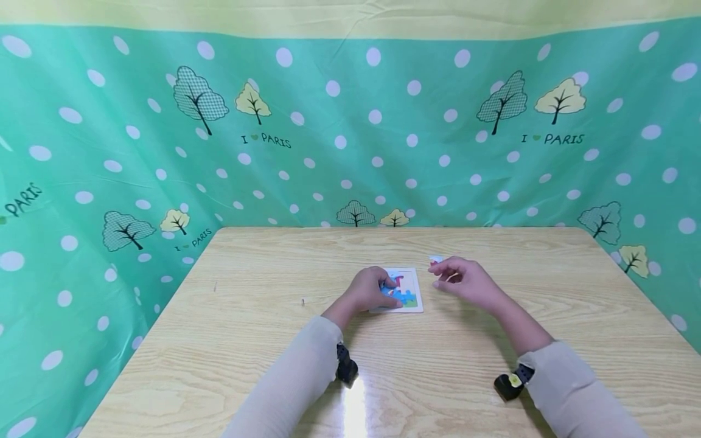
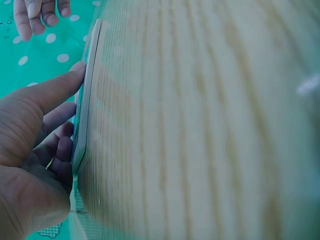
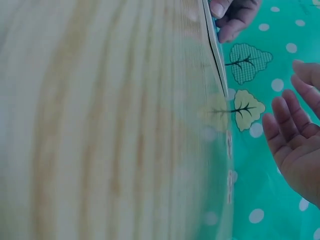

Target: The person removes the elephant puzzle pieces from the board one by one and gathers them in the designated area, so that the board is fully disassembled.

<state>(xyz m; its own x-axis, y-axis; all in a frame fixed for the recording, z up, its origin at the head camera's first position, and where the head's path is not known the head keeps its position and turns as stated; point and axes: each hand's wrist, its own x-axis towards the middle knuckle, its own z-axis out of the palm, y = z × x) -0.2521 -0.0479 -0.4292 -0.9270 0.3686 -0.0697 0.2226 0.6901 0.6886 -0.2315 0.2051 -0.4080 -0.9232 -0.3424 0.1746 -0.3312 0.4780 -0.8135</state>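
Observation:
A small jigsaw puzzle (image 1: 409,298) in a pale frame lies on the table, with blue, green and red pieces in it. My left hand (image 1: 372,289) rests over its left side, thumb near the front edge and fingers on the top, covering part of the picture. From the left wrist, that hand (image 2: 37,125) touches the frame (image 2: 89,95), which is seen edge-on. To the right of the puzzle, my right hand (image 1: 462,280) hovers with loosely bent fingers and nothing in them. Just beyond its fingertips lies a loose puzzle piece (image 1: 435,259), white and red, partly hidden.
The wooden table (image 1: 246,359) spreads around both hands, with a bright reflection near the front. Behind it hangs a green curtain (image 1: 306,140) with white dots and trees. Thin flat pieces (image 3: 229,145) lie along the table surface in the right wrist view.

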